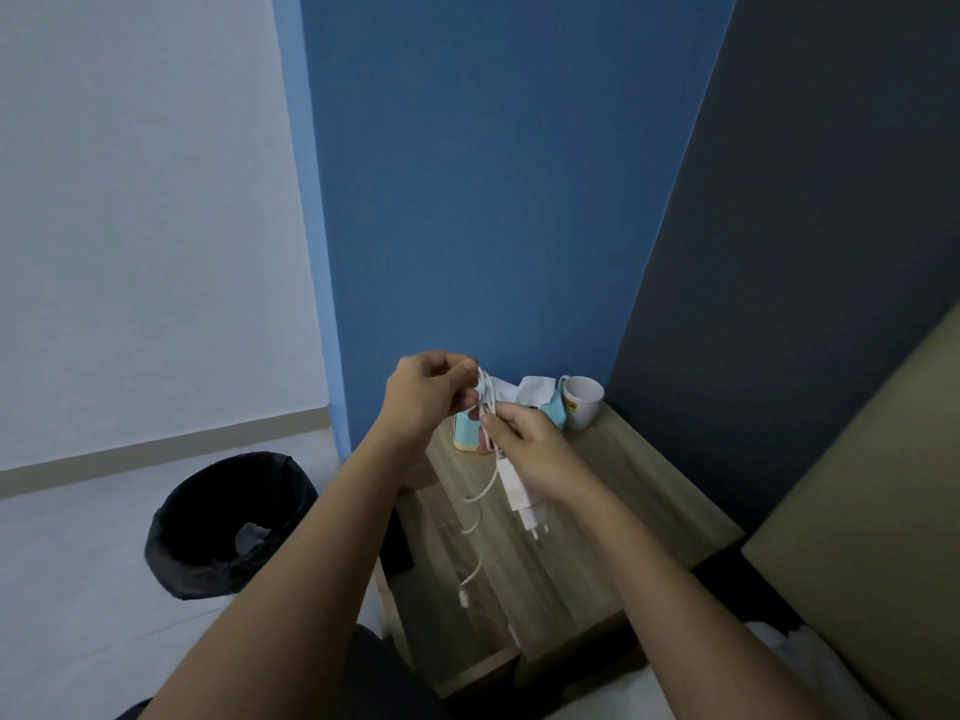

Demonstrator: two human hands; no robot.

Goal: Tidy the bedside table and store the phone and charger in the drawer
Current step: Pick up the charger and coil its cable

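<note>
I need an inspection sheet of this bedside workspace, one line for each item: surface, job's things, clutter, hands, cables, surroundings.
Surface: wooden bedside table, mostly bare at the front.
Job's things: white charger held above the table, plug pins pointing down; phone and drawer not identified.
Clutter: white mug at the back right corner; light blue tissue pack with tissue sticking out beside it; small light blue item, partly hidden behind the hands.
Hands: left hand pinches the cable loops; right hand grips the cable at the charger.
Cables: white cable partly coiled between both hands, loose end hanging down.
Surroundings: black bin on the floor to the left; blue wall behind.
</note>
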